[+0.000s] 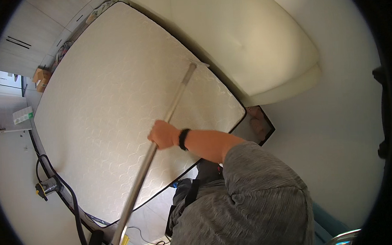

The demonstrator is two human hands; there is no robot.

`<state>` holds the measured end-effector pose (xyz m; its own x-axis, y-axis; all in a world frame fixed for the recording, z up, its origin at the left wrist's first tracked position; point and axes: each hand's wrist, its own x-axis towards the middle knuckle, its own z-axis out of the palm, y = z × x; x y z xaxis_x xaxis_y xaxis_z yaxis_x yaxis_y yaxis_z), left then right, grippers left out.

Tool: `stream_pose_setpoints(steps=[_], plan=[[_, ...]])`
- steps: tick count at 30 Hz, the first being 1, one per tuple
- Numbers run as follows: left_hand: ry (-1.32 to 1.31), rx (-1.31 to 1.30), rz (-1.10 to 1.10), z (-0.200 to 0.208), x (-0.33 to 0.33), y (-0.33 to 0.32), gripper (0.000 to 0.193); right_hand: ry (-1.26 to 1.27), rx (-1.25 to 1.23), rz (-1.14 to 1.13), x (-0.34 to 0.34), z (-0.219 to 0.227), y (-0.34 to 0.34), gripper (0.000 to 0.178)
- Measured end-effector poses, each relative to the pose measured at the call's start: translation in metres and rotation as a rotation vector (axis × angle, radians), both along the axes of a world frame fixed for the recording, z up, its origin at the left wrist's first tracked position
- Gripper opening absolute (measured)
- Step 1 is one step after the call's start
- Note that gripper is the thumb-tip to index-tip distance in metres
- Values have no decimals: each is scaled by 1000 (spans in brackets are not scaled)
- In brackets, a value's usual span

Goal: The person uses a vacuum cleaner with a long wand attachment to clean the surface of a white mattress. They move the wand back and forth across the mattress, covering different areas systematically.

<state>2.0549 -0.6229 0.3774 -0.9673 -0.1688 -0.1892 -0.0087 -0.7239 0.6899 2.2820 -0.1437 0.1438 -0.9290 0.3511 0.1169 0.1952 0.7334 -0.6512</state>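
The right hand (163, 134) is clenched round a long metal tube (161, 128) lying across the bare mattress (116, 91), its head at one o'clock; the left hand is out of sight. The tube's lower end is cut off at six o'clock, and a black hose (72, 202) curls on the floor at eight o'clock beside the bed.

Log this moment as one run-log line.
right hand: grips metal vacuum wand mid-length | wand head on bare mattress near headboard | left hand: out of view

Clad in a heathered grey short-sleeved shirt (252, 203), dark trousers (186, 193) below, with a black band (183, 139) round the right wrist; forearm bare.
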Motion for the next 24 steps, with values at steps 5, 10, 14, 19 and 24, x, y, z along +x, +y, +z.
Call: stream_pose_setpoints(steps=[5, 10, 14, 19, 24], plan=[[119, -245, -40, 5, 16, 14, 17, -42, 71, -74, 4, -6, 16, 15], [219, -371, -107, 18, 3, -27, 16, 79, 57, -11, 8, -6, 0, 20], [425, -1089, 85, 14, -9, -63, 24, -46, 95, -36, 24, -11, -51, 16], [370, -595, -45, -7, 1, -11, 9, 112, 171, -84, 11, -14, 25, 15], [666, -1391, 203, 37, 23, -15, 21, -45, 35, -71, 23, 0, -37, 14]])
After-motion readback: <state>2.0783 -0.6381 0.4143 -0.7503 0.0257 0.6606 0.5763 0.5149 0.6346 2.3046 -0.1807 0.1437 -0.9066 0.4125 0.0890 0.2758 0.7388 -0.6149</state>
